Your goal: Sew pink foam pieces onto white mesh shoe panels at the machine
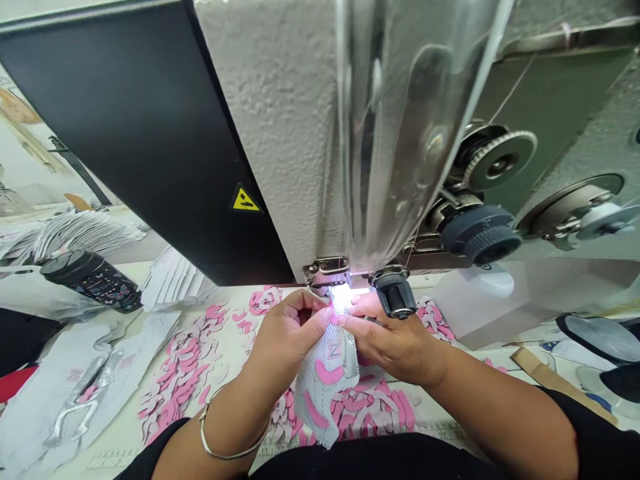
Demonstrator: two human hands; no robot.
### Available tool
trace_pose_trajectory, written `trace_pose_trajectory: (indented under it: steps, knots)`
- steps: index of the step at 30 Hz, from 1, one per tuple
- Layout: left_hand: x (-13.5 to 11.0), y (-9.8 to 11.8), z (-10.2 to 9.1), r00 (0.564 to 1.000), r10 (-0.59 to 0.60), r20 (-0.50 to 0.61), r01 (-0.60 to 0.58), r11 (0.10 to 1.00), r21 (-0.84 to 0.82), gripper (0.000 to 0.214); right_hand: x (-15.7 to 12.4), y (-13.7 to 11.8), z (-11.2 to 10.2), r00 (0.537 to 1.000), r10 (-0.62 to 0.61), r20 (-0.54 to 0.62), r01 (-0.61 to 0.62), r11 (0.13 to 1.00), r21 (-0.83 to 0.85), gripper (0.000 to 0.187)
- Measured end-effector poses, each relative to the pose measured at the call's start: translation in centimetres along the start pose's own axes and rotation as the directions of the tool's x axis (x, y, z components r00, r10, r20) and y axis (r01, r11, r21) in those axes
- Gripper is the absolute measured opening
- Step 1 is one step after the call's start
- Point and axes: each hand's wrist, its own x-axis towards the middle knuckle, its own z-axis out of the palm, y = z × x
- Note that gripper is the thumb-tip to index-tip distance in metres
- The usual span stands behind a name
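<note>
The left hand pinched a pale grey mesh fabric piece between thumb and forefinger, while the right hand lay against its other side with the forefinger stretched toward the left thumb; whether the right also gripped it could not be told. The fabric piece, with curved pink patches and an outlined letter N, ran from the lit working point of a grey, rough-textured sewing machine back toward the person's body. A clear plastic guard hung above the hands, just beside the machine's black panel with its yellow warning triangle. Small curved pink and white cut pieces lay scattered and heaped over the pale bench, partly beneath the fabric. To the left, a black tumbler with a butterfly pattern lay tilted beside a fanned stack of white sheets. A thin silver bangle circled the left wrist, and a flat brown strip lay near the right forearm.
</note>
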Motion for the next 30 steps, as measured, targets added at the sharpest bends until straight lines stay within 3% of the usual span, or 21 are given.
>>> trace_pose_trajectory:
  steps: [7,14,22,30]
  knots:
    - [0.04,-0.28,-0.13,1.0,0.014,-0.006,-0.014,1.0,0.002,0.016,-0.89,-0.05,0.55,0.998,0.055,-0.021,-0.057,0.993,-0.101,0.03]
    - [-0.04,-0.25,0.01,1.0,0.013,0.016,-0.013,1.0,0.002,0.015,-0.21,0.26,0.15,1.0,0.017,-0.014,-0.017,1.0,0.024,0.03]
    - [-0.41,-0.6,0.28,0.999,0.042,0.014,-0.041,0.998,-0.045,0.015,-0.42,0.16,0.15,1.0,-0.007,0.017,0.007,1.0,-0.005,0.028]
    - [-0.54,-0.8,0.35,0.999,0.037,-0.026,-0.038,0.999,-0.024,0.013,-0.52,0.13,0.2,1.0,0.014,-0.027,-0.014,1.0,-0.005,0.029]
